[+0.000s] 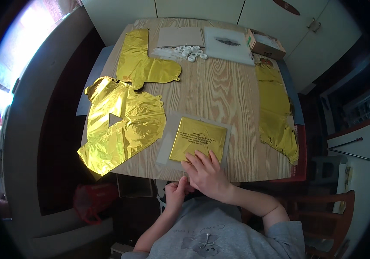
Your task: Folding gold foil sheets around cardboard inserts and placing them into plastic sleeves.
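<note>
Here, right of the crumpled gold foil (137, 116), my left hand (178, 189) curls by the table (232, 99) edge, pinching or not I cannot tell, and the bagged gold packet (198, 137) lies there under my right hand (207, 175), fingers apart.

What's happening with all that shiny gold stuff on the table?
Someone's right hand rests on a clear packet with folded gold foil inside, near the front edge of the table. Their left hand is close by; whether it holds anything is hard to tell. Larger gold foil pieces lie to both sides, and small white rings sit farther back.
</note>
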A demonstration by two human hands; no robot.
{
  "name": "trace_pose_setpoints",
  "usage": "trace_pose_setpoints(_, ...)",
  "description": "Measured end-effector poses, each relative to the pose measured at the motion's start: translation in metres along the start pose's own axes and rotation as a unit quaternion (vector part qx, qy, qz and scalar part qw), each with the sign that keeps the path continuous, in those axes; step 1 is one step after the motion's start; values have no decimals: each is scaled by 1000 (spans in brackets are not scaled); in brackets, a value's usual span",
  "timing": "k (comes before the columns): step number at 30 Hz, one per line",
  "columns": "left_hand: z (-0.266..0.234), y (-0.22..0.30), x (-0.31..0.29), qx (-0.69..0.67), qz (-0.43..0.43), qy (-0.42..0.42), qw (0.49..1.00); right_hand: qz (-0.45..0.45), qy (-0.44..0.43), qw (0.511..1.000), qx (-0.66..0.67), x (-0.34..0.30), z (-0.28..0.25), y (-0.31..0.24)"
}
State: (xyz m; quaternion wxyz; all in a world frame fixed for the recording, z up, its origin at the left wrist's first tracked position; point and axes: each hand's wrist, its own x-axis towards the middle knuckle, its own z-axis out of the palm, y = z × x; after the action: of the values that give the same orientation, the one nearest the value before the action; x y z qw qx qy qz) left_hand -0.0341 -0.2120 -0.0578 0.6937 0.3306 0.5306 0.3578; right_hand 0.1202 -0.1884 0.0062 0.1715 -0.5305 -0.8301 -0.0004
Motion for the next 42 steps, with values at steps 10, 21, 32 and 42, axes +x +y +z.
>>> trace_pose_setpoints(10, 1, 1, 0, 0, 13, -2, 1000, 8, 0, 1000, -22, 8, 4, -3)
trace_pose_setpoints(21, -2, 6, -5, 4, -41, -21, 999, -7, 35, 999, 5, -2, 0, 12)
trace_pose_setpoints(32, -20, 63, -15, -187, -112, -157, 963, -34, 18, 999, -1, -14, -9, 38)
trace_pose_setpoints(42, 10, 70, -3, -293, -155, -165, 929, -55, 65, 996, -6, -6, -9, 50)
